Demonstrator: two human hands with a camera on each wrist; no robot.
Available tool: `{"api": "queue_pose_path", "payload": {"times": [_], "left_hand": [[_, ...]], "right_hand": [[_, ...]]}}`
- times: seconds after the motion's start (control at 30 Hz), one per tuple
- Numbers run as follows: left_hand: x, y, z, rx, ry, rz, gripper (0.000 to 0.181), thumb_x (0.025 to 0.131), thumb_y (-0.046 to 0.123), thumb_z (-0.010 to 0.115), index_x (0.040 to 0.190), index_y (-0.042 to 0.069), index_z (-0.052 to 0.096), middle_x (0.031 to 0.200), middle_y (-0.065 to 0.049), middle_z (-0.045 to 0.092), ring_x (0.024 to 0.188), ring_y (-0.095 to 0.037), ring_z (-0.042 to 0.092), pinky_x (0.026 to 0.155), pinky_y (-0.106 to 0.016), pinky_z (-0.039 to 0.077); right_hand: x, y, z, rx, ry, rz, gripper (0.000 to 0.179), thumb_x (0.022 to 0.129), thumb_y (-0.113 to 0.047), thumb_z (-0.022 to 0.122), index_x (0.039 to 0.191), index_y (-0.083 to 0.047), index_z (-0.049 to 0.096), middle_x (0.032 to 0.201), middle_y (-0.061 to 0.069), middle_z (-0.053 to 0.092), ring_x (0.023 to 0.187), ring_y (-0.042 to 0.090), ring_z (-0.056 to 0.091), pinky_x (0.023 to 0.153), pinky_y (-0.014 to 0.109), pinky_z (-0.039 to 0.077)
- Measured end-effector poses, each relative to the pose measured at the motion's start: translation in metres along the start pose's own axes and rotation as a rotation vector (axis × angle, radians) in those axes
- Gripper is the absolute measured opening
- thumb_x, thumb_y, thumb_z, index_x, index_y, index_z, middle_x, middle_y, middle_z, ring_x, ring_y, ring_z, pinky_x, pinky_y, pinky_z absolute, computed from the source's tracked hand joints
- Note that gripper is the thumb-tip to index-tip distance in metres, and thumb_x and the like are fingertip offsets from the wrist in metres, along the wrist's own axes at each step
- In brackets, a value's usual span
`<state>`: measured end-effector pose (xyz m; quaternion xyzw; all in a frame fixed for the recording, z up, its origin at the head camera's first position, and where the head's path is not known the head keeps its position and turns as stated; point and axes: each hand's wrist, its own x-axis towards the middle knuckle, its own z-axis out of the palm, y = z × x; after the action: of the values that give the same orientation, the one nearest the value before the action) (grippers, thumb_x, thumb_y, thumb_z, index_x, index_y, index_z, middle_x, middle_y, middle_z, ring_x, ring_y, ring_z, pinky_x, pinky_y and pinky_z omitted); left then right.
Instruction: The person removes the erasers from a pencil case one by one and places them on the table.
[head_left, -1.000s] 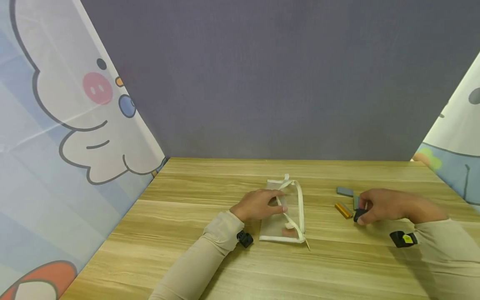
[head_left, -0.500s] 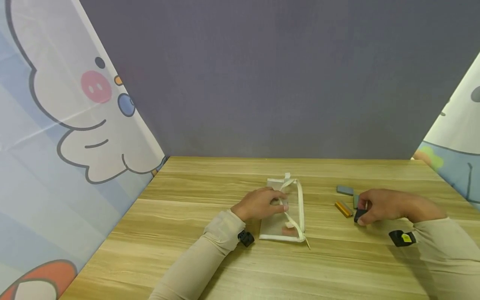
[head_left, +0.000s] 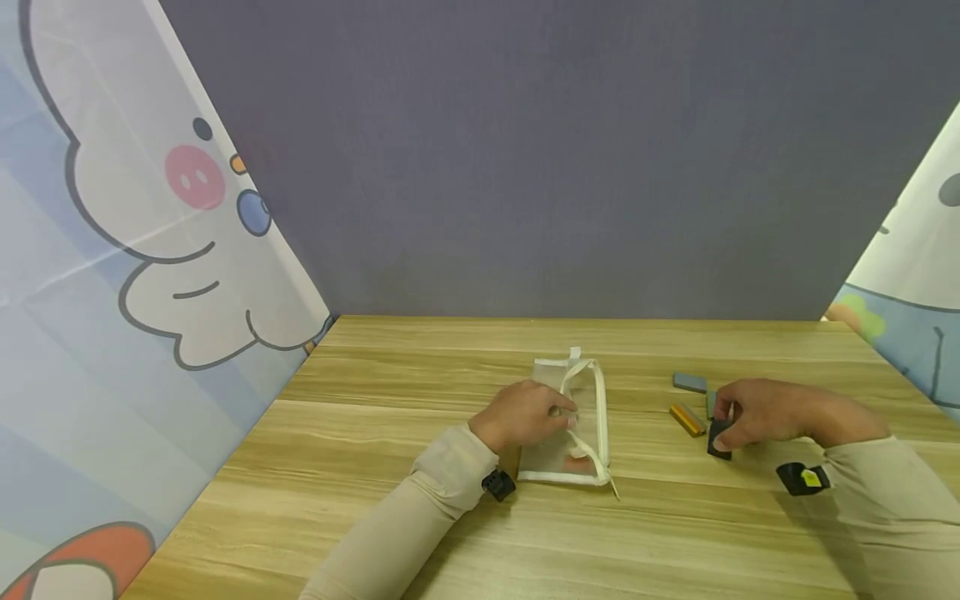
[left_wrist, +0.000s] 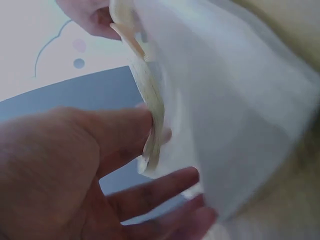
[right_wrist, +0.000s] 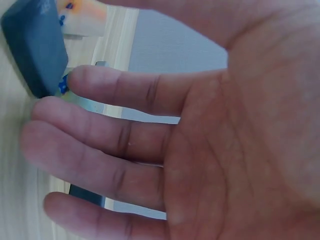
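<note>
My left hand (head_left: 525, 412) pinches the open zipper edge of a white-trimmed, see-through zip pouch (head_left: 543, 458) lying on the table. In the left wrist view, its thumb presses the zipper tape (left_wrist: 152, 95), with a fingertip behind it and the other fingers spread. Something reddish shows through the pouch's near end. To the right, my right hand (head_left: 761, 414) holds a small dark block (head_left: 720, 442) between thumb and index finger. That flat-sided block (right_wrist: 35, 50) stands tilted close over the wood in the right wrist view.
Beside the right hand lie a grey slab (head_left: 690, 382), an orange-and-yellow striped piece (head_left: 687, 420) and a greenish-grey piece (head_left: 711, 406), partly hidden by the fingers. A grey panel (head_left: 562, 167) rises behind the table (head_left: 360, 467). Printed cloths (head_left: 90, 250) flank both sides.
The dark block has turned in the right fingers and now reaches further toward the near side. My left hand has shifted slightly right, and the pouch's zipper edge has bent a little.
</note>
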<state>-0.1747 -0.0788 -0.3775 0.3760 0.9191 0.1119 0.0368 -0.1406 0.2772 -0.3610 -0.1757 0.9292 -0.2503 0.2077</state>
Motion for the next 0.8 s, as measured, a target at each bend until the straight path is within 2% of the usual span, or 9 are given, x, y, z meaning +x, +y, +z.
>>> {"api": "queue_pose_path", "payload": {"times": [0.1,0.17,0.23,0.4,0.57,0.7,0.8], "left_hand": [[0.000,0.005,-0.001,0.008,0.009,0.007,0.025,0.102,0.033,0.061,0.119,0.026,0.077,0.111,0.013,0.073,0.072,0.000,0.058,0.063,-0.020,0.046],[-0.001,0.008,-0.002,0.013,0.004,0.008,0.025,0.103,0.032,0.059,0.119,0.026,0.077,0.104,0.013,0.074,0.062,-0.002,0.053,0.059,-0.021,0.045],[-0.001,0.010,-0.002,0.009,0.004,0.014,0.025,0.103,0.033,0.058,0.118,0.027,0.077,0.102,0.013,0.074,0.063,0.000,0.053,0.061,-0.021,0.046],[-0.001,0.012,-0.001,-0.028,0.012,0.032,0.029,0.103,0.039,0.056,0.118,0.025,0.076,0.104,0.013,0.073,0.074,0.002,0.059,0.070,-0.022,0.048],[0.000,0.012,-0.001,-0.104,0.006,0.045,0.033,0.104,0.042,0.055,0.117,0.019,0.074,0.095,0.013,0.070,0.071,0.000,0.056,0.064,-0.020,0.045],[0.000,0.011,0.000,-0.140,-0.007,0.022,0.036,0.103,0.046,0.053,0.113,0.017,0.072,0.076,0.010,0.062,0.059,-0.003,0.048,0.057,-0.021,0.041],[0.001,0.011,0.002,-0.159,-0.009,-0.012,0.038,0.102,0.048,0.054,0.114,0.015,0.071,0.077,0.009,0.063,0.058,-0.004,0.048,0.059,-0.022,0.042]], "right_hand": [[0.000,0.000,0.000,-0.008,0.006,0.001,0.030,0.083,-0.025,0.080,0.098,-0.004,0.064,0.085,0.003,0.060,0.070,0.017,0.053,0.061,0.032,0.044],[0.000,0.000,0.000,-0.019,0.015,0.003,0.029,0.085,-0.027,0.079,0.097,-0.006,0.064,0.086,0.003,0.060,0.070,0.018,0.053,0.060,0.032,0.043],[0.000,0.000,-0.001,-0.050,0.040,-0.003,0.028,0.087,-0.030,0.077,0.097,-0.007,0.064,0.086,0.002,0.060,0.070,0.017,0.052,0.060,0.032,0.043],[0.003,-0.003,0.000,-0.153,0.173,-0.039,0.020,0.093,-0.029,0.071,0.094,-0.011,0.064,0.081,-0.003,0.060,0.066,0.012,0.051,0.058,0.030,0.041],[0.011,-0.013,0.005,-0.201,0.303,-0.108,0.012,0.095,-0.023,0.068,0.095,-0.012,0.066,0.075,-0.008,0.058,0.061,0.007,0.048,0.056,0.028,0.040],[0.016,-0.023,0.010,-0.192,0.346,-0.140,0.014,0.097,-0.024,0.067,0.101,-0.010,0.068,0.078,-0.008,0.059,0.064,0.007,0.050,0.060,0.031,0.043],[0.020,-0.031,0.015,-0.179,0.372,-0.155,0.016,0.099,-0.023,0.065,0.104,-0.009,0.069,0.081,-0.008,0.061,0.067,0.007,0.052,0.063,0.033,0.046]]}}
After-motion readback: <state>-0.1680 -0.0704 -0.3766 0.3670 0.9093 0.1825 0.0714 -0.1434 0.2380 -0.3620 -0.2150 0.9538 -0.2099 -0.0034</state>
